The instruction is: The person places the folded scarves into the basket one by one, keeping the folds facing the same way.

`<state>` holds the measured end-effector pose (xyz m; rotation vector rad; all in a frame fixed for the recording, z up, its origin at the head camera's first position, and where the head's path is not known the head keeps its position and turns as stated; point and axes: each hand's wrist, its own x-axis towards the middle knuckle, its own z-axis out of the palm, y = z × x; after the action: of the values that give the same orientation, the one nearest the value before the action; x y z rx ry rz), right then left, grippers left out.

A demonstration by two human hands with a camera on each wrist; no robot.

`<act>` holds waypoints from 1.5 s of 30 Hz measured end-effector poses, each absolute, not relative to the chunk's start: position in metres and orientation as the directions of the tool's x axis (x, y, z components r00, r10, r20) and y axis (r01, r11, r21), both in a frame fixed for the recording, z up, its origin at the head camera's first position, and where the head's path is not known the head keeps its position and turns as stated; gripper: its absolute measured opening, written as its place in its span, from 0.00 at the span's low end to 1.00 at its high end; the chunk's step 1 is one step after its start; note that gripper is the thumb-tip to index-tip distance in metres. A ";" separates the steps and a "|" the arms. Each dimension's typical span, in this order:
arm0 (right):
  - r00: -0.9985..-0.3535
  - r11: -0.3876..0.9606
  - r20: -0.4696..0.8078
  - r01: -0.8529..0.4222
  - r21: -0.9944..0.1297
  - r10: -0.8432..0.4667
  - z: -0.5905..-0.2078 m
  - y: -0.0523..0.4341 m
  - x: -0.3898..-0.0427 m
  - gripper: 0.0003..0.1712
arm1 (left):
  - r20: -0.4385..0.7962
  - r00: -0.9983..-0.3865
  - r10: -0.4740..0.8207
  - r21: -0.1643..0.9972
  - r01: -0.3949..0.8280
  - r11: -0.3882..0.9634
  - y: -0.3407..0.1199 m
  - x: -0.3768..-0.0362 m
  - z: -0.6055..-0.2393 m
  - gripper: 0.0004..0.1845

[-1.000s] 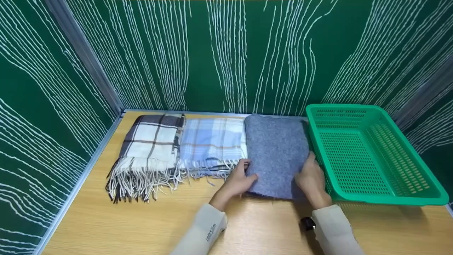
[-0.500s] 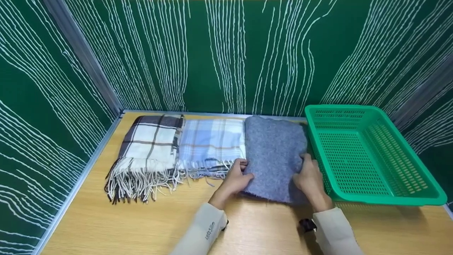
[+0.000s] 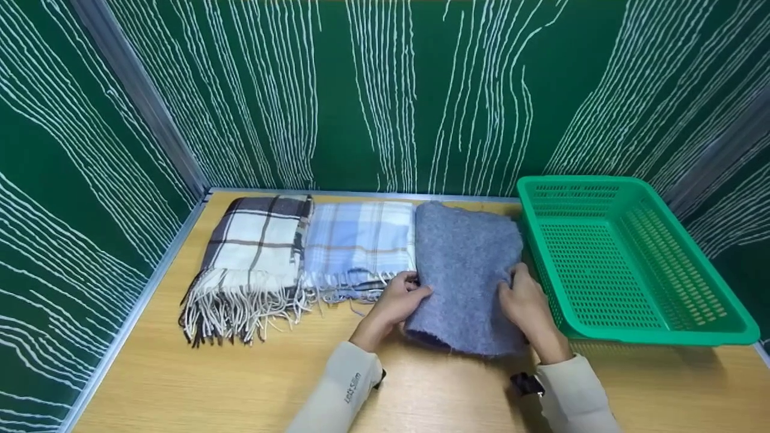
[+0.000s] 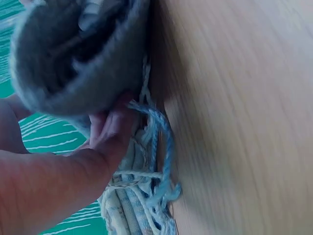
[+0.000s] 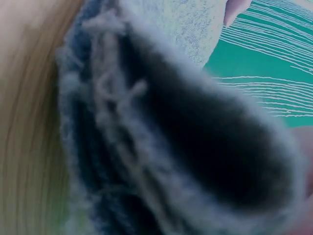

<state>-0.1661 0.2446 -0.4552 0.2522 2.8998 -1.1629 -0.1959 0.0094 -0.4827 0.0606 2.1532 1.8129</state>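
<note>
Both hands grasp the folded grey scarf [image 3: 466,273] at its near end: the left hand [image 3: 394,300] pinches the left edge with thumb on top and fingers curled under, and the right hand [image 3: 526,304] clasps the right edge the same way. In the left wrist view the near end is raised off the table [image 3: 240,385], its layers bunched above the palm [image 4: 105,142]. The scarf's long axis runs away from the person toward the back wall, and its far end looks to rest on the wood. Just left of it, touching, lies a blue plaid scarf [image 3: 358,243], its fringe beside the left hand; further left is a brown plaid scarf [image 3: 255,252]. The green basket [image 3: 662,334] stands immediately right of the grey scarf, so the right hand is the nearer one to it.
</note>
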 end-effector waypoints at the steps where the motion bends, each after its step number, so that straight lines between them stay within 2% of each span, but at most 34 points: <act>1: -0.988 0.709 -0.059 0.146 -0.690 0.146 -0.455 0.245 -0.165 0.09 | -0.222 -0.943 0.250 0.967 -0.179 0.181 0.009 -0.196 -0.483 0.30; 6: -0.989 0.709 -0.036 0.129 -0.694 0.145 -0.451 0.244 -0.162 0.16 | -0.237 -0.924 0.301 0.969 -0.205 0.136 0.007 -0.198 -0.482 0.30; 12: -0.991 0.707 -0.046 0.123 -0.696 0.127 -0.447 0.242 -0.158 0.23 | -0.261 -0.916 0.306 0.962 -0.220 0.160 0.004 -0.198 -0.481 0.27; 21: -0.994 0.688 -0.041 0.097 -0.719 0.098 -0.440 0.240 -0.150 0.23 | -0.236 -0.926 0.296 0.964 -0.183 0.195 0.001 -0.195 -0.481 0.12; 29: -0.996 0.677 0.015 0.045 -0.735 0.083 -0.431 0.240 -0.143 0.22 | -0.202 -0.927 0.317 0.979 -0.178 0.103 -0.003 -0.190 -0.481 0.19; 34: -0.997 0.654 0.027 0.031 -0.756 0.078 -0.428 0.242 -0.140 0.23 | -0.243 -0.919 0.311 0.970 -0.221 0.102 -0.007 -0.188 -0.481 0.22; 39: -0.997 0.649 0.044 0.009 -0.760 0.066 -0.427 0.243 -0.139 0.23 | -0.275 -0.903 0.331 0.961 -0.260 0.091 -0.008 -0.189 -0.481 0.20; 45: -0.997 0.652 0.053 -0.004 -0.758 0.056 -0.425 0.244 -0.137 0.23 | -0.262 -0.906 0.332 0.965 -0.249 0.080 -0.007 -0.188 -0.477 0.21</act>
<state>-0.1373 0.2439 -0.4253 0.0455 2.9203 -1.3396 -0.1877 -0.0066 -0.4773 0.0814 1.9498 1.8795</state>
